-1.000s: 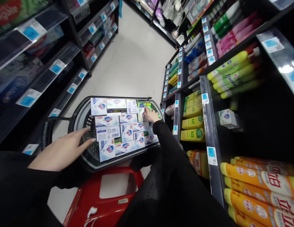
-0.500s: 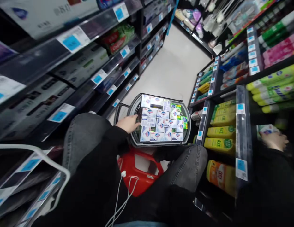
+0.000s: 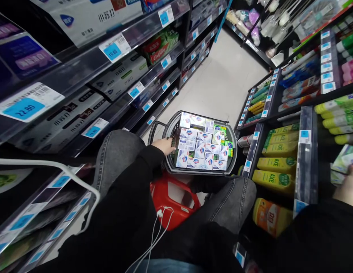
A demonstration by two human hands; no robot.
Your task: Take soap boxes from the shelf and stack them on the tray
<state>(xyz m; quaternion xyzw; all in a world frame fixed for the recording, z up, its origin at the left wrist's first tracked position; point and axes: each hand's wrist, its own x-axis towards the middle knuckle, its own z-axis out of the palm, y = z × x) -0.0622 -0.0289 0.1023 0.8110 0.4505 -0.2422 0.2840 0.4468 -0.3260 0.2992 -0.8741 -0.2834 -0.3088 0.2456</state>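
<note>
White boxed soap bars lie in rows inside a dark oval shopping basket, with green packs at its right end. Over the basket's left rim reaches my left hand. Its fingers are stretched out, the tips close to the leftmost boxes. At the far right edge, my right hand is at a shelf opening, partly cut off and blurred. It appears closed on a white-and-green box, whose print I cannot read.
A red plastic stool or basket stands beneath the shopping basket, between my knees. White cables hang in front of me. Shelves of toothpaste boxes line the left; yellow AXE bottles fill the right shelf. Pale floor runs ahead.
The view has swung left, shifting everything rightward. My right hand and the box are now nearer the right edge, partly cut off. My left hand stays at the basket's left rim.
</note>
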